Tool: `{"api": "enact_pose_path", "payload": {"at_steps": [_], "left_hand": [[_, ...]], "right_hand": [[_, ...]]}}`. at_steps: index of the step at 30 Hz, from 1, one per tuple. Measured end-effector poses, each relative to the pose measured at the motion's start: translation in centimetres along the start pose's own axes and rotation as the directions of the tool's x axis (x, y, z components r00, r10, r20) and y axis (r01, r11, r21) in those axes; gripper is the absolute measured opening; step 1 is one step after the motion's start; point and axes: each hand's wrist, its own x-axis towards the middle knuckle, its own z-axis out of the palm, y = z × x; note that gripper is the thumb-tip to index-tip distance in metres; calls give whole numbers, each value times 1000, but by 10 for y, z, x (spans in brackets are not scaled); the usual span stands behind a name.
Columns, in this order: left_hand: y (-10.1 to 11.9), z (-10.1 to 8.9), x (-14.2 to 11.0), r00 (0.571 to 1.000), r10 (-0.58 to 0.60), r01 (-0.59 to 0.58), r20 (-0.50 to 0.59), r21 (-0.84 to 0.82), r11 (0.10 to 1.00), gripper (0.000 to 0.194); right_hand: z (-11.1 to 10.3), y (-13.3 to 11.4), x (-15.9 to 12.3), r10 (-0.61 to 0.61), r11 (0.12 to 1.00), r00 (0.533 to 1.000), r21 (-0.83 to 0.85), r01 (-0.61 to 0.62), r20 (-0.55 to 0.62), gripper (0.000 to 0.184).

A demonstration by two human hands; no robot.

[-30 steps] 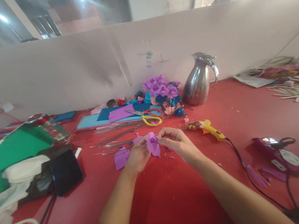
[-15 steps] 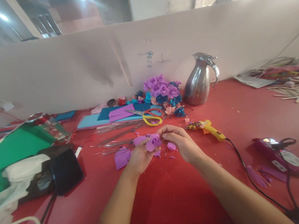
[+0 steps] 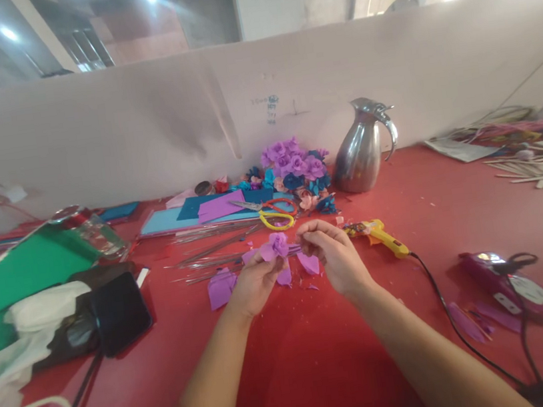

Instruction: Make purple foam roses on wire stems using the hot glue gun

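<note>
My left hand (image 3: 257, 285) pinches a purple paper flower (image 3: 277, 246) from below, its curled petals turned up. Just right of the bloom, my right hand (image 3: 333, 252) is closed with fingertips together; whatever they hold, if anything, is too small to make out. Purple petal pieces (image 3: 309, 263) lie on the table under the hands. Left of them are folded purple paper pieces (image 3: 221, 287) and thin metal wires (image 3: 209, 262). A yellow glue gun (image 3: 381, 238) rests right of my right hand.
Scissors (image 3: 276, 215) lie over coloured paper sheets (image 3: 163, 220). Behind stand a bunch of paper flowers (image 3: 291, 164) and a steel jug (image 3: 359, 151). A phone (image 3: 121, 313), a glass jar (image 3: 91, 230) and a corded purple device (image 3: 510, 284) flank the red table (image 3: 315, 372).
The purple flower has turned in my left hand and risen slightly. My right hand has drawn away from its petals to the right, fingers now curled more closely.
</note>
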Motion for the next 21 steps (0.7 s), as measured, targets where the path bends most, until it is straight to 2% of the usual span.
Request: {"api": "enact_pose_path", "payload": {"at_steps": [3,8,13,18,21], "left_hand": [[0,1,2,998,59,-58,-9,25,998,19],[-2,0,4,991,115,-120,61,84,989,21],[-2,5,1,987,120,-129,107,75,989,27],[-3,5,1,989,107,-112,105,51,992,19],[-1,4,2,994,94,-95,62,12,995,20]], "right_hand": [[-1,1,0,-37,999,999,1,37,-17,8],[8,2,-9,19,985,994,-174,0,106,28],[16,9,-14,57,982,985,-185,-26,162,28],[17,17,-16,90,982,981,-177,-59,172,29],[18,16,-17,111,980,979,-184,-78,173,26]]}}
